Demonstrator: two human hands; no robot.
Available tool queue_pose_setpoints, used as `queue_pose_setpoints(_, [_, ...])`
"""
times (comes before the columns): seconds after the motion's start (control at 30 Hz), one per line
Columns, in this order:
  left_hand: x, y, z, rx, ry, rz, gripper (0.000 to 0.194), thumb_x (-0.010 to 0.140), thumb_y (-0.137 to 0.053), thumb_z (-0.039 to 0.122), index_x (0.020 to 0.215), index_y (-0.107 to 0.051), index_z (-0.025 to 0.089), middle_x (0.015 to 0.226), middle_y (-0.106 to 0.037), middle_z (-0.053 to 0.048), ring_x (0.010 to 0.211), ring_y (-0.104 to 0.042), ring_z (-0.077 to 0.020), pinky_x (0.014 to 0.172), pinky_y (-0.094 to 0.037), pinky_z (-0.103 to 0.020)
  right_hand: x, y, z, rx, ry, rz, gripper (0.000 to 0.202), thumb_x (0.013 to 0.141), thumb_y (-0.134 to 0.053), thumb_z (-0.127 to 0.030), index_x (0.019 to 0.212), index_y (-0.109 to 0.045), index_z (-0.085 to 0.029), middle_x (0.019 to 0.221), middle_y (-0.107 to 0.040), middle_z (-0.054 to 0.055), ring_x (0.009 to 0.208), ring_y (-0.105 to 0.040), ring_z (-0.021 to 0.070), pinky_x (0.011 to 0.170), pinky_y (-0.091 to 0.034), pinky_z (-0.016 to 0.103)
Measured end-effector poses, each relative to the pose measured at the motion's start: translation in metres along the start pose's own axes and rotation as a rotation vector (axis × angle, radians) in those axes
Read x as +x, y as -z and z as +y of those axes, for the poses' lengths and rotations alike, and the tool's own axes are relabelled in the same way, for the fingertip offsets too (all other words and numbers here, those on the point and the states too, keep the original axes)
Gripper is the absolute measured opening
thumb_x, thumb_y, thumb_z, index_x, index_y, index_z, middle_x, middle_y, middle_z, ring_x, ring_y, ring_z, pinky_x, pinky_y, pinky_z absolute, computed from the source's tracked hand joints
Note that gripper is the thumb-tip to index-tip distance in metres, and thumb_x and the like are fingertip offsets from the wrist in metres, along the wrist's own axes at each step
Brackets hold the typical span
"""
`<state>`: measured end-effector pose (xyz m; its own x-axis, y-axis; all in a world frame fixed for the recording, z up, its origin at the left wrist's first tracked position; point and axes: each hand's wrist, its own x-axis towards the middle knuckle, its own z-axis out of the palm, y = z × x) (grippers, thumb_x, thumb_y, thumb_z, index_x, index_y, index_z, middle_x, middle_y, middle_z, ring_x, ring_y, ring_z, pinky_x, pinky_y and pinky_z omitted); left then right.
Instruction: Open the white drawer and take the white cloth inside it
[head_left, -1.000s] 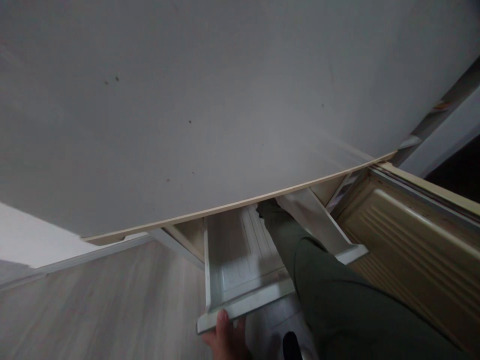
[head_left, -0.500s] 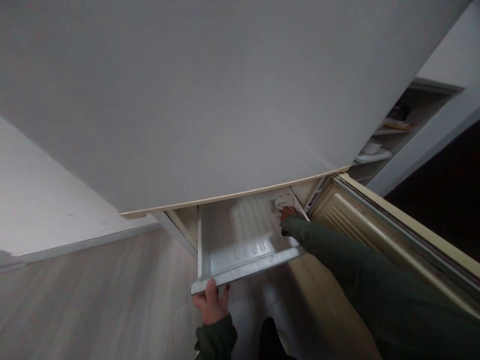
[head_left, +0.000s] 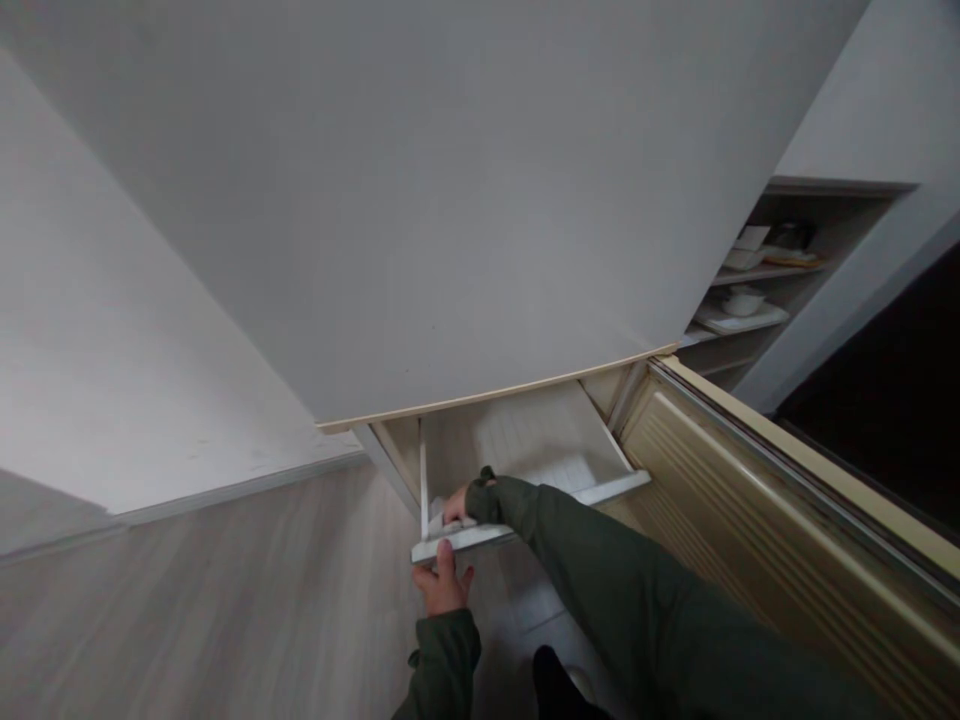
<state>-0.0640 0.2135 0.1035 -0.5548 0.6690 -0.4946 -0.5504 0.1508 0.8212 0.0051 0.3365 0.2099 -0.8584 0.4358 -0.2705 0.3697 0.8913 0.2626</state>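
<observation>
A pale wood floor [head_left: 187,600] stretched below the pulled-out white drawer [head_left: 525,450], whose ribbed bottom lay largely bare. Right of the drawer and farther back, recessed shelves [head_left: 750,300] carried a few white dishes [head_left: 742,298], too small to identify further.

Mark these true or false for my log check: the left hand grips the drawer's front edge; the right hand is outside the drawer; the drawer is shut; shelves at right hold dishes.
1. The left hand grips the front edge of the drawer: true.
2. The right hand is outside the drawer: false, it reaches inside, near the front left corner.
3. The drawer is shut: false, it is pulled out.
4. The shelves hold dishes: true.
</observation>
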Motion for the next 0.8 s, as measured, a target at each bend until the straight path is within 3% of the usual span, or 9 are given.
queue_pose_setpoints(0.03, [0.001,0.002,-0.001,0.012,0.009,0.0,0.057,0.061,-0.077,0.052,0.098,-0.041,0.028,0.109,-0.045,-0.006,0.083,-0.047,-0.016,0.05,-0.052,-0.023,0.011,0.003,-0.005,0.093,-0.014,-0.005,0.064,0.103,-0.033,-0.022,0.048,-0.063,-0.011,0.043,-0.055,-0.004,0.048,-0.056,0.0026,0.074,-0.055,0.017])
queue_pose_setpoints(0.1, [0.004,0.005,-0.002,0.036,0.033,-0.007,0.059,0.059,-0.077,0.056,0.098,-0.041,0.029,0.107,-0.045,-0.006,0.084,-0.047,-0.0174,0.049,-0.052,-0.024,0.023,0.003,-0.007,0.558,-0.169,-0.023,0.027,0.085,-0.055,-0.01,0.067,-0.074,-0.014,0.055,-0.065,-0.004,0.055,-0.064,0.0082,0.055,-0.05,0.01])
queue_pose_setpoints(0.2, [0.007,0.008,-0.004,0.062,0.05,-0.013,0.063,0.056,-0.078,0.058,0.097,-0.04,0.028,0.109,-0.043,-0.006,0.089,-0.047,-0.0184,0.051,-0.052,-0.024,0.026,-0.003,0.002,1.104,-0.491,-0.012,0.027,0.088,-0.054,-0.008,0.104,-0.074,-0.012,0.094,-0.075,0.006,0.083,-0.071,0.017,0.074,-0.057,0.022])
queue_pose_setpoints(0.33, [0.007,0.007,-0.005,0.047,0.041,-0.029,0.066,0.056,-0.078,0.058,0.102,-0.04,0.029,0.117,-0.044,-0.005,0.09,-0.047,-0.0171,0.055,-0.051,-0.025,0.043,-0.004,0.013,1.15,-0.766,0.268,0.045,0.097,-0.039,-0.013,0.141,-0.053,-0.014,0.139,-0.057,0.011,0.126,-0.055,0.018,0.107,-0.046,0.029])
queue_pose_setpoints(0.4, [0.005,0.008,-0.005,0.029,0.046,-0.048,0.065,0.057,-0.077,0.057,0.103,-0.04,0.03,0.118,-0.045,-0.003,0.09,-0.048,-0.0162,0.058,-0.051,-0.026,0.054,-0.001,0.009,1.115,-0.746,0.343,0.045,0.094,-0.049,-0.016,0.138,-0.055,-0.015,0.149,-0.046,0.008,0.134,-0.048,0.0179,0.114,-0.037,0.026])
queue_pose_setpoints(0.47, [0.004,0.011,-0.003,0.003,0.061,-0.08,0.061,0.057,-0.076,0.054,0.102,-0.042,0.031,0.114,-0.047,-0.001,0.088,-0.048,-0.0155,0.06,-0.05,-0.027,0.061,0.003,-0.002,1.029,-0.656,0.306,0.04,0.09,-0.055,-0.016,0.128,-0.064,-0.017,0.15,-0.045,0.007,0.131,-0.051,0.0206,0.112,-0.039,0.026])
queue_pose_setpoints(0.63, [0.006,0.029,0.004,-0.125,0.193,-0.153,0.042,0.068,-0.062,0.056,0.101,-0.054,0.032,0.128,-0.047,0.002,0.09,-0.052,-0.0166,0.066,-0.048,-0.03,0.038,0.011,-0.041,0.838,-0.281,0.115,0.02,0.084,-0.059,-0.012,0.096,-0.075,-0.014,0.121,-0.068,0.009,0.113,-0.062,0.0215,0.095,-0.049,0.026])
queue_pose_setpoints(0.73, [0.011,0.037,0.01,-0.092,0.293,-0.1,0.037,0.079,-0.048,0.054,0.108,-0.055,0.031,0.147,-0.04,0.002,0.116,-0.052,-0.023,0.089,-0.049,-0.042,0.008,0.014,-0.046,0.771,-0.241,0.15,0.026,0.091,-0.052,-0.017,0.104,-0.074,-0.013,0.113,-0.07,0.009,0.11,-0.062,0.0202,0.093,-0.047,0.025])
queue_pose_setpoints(0.8, [0.013,0.039,0.014,-0.058,0.336,-0.079,0.045,0.086,-0.037,0.05,0.125,-0.049,0.031,0.156,-0.033,0.0,0.138,-0.039,-0.026,0.11,-0.036,-0.05,-0.015,0.014,-0.036,0.7,-0.263,0.126,0.03,0.094,-0.049,-0.023,0.11,-0.073,-0.012,0.115,-0.069,0.011,0.108,-0.062,0.0202,0.091,-0.047,0.025])
